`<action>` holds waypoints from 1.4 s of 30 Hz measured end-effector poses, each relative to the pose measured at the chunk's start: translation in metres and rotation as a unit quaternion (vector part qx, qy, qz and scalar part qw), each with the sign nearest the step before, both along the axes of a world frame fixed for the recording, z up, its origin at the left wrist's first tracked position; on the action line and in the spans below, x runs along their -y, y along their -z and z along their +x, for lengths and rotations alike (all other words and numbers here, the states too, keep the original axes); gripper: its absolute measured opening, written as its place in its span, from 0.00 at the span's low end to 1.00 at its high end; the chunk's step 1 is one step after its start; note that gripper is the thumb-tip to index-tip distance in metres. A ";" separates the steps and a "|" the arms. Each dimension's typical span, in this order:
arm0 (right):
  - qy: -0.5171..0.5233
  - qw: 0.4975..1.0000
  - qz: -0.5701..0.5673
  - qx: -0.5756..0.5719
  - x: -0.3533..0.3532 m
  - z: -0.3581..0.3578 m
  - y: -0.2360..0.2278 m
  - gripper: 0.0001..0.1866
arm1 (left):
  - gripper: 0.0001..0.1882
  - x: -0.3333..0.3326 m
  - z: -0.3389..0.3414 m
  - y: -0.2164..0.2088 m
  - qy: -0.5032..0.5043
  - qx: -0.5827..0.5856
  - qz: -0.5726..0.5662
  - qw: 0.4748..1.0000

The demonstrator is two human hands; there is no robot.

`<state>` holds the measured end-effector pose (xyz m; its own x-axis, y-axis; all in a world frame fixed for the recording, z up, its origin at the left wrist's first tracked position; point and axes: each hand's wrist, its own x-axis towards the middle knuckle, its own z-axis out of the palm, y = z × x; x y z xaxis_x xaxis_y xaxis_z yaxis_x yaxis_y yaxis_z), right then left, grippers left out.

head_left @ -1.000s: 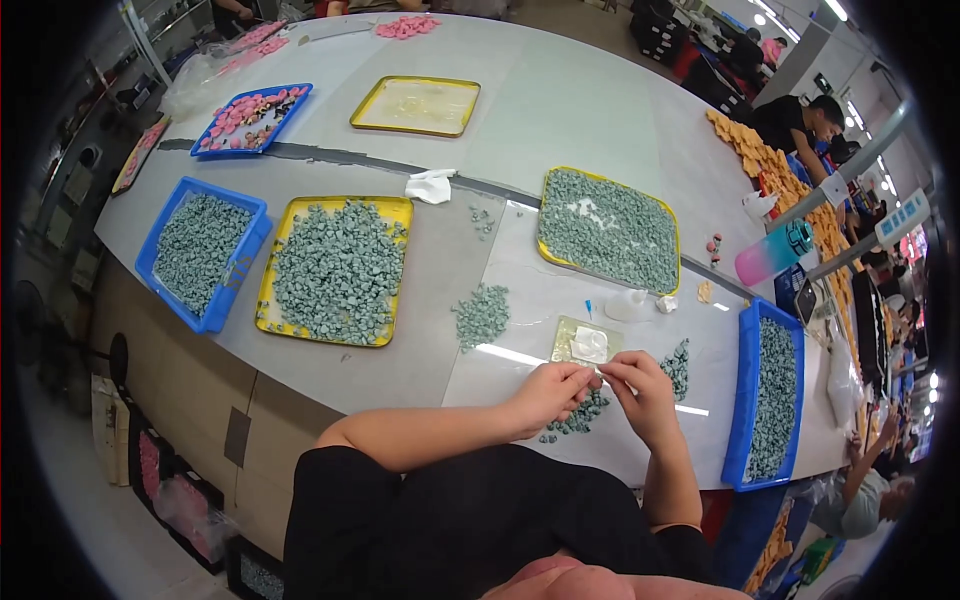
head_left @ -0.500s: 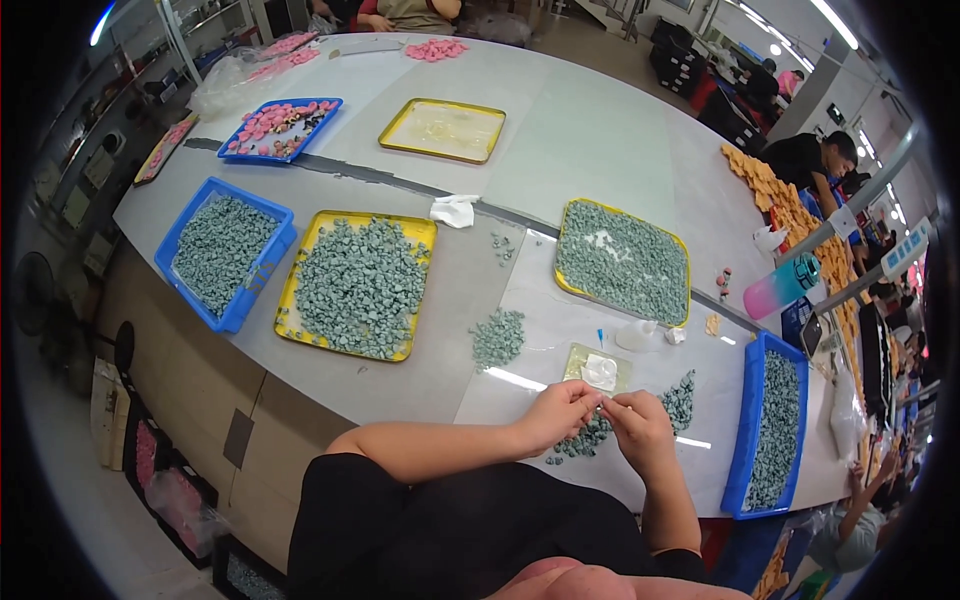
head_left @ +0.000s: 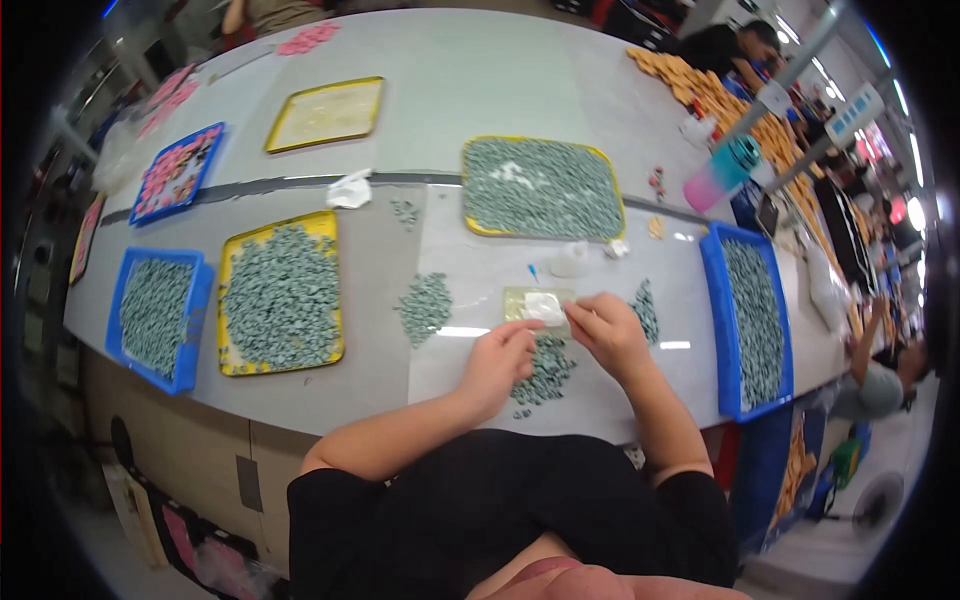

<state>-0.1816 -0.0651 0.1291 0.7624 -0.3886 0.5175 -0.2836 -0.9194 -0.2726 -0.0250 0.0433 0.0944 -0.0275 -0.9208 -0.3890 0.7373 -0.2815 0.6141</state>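
Note:
My left hand (head_left: 500,365) is over the left edge of a small heap of grey-green pieces (head_left: 548,373). Its fingers are loosely bent and apart, the index reaching toward a pale yellowish pad (head_left: 513,300). A white patch (head_left: 542,308) covers the middle of that pad. Beside the pad's right edge, my right hand (head_left: 610,332) has its thumb and forefinger pinched together; whatever they hold is too small to make out. Behind the pad are a blue-tipped nozzle (head_left: 533,272) and a translucent white bottle (head_left: 571,260). More grey-green pieces form a heap (head_left: 425,308) to the left and another (head_left: 645,312) to the right.
Yellow-rimmed trays of grey-green pieces stand left (head_left: 341,340) and behind (head_left: 622,215). Blue bins flank them at far left (head_left: 203,300) and right (head_left: 727,370). A white tissue (head_left: 349,190) and a blue-pink bottle (head_left: 722,174) are farther back. People work beyond.
My hands, earlier fingertip to fingertip over the heap, are now apart. The left has moved left; the right is beside the pad. The whole view has shifted with my head.

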 end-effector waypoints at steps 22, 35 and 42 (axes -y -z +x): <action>0.030 0.996 -0.074 0.031 0.057 -0.129 0.057 0.16 | 0.07 0.048 -0.116 0.020 -0.010 0.065 0.019 0.998; -0.014 0.997 -0.066 0.028 0.061 -0.132 0.088 0.14 | 0.09 0.059 -0.123 0.046 -0.035 0.102 0.031 0.994; -0.001 0.997 -0.070 0.018 0.063 -0.091 0.103 0.16 | 0.09 0.061 -0.079 0.067 -0.024 0.063 0.026 0.997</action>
<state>-0.2723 -0.1280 0.0259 0.7428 -0.3093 0.5938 -0.2742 -0.9496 -0.1517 -0.1043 -0.0176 0.0274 0.0688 -0.8985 -0.4336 0.6687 -0.2810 0.6884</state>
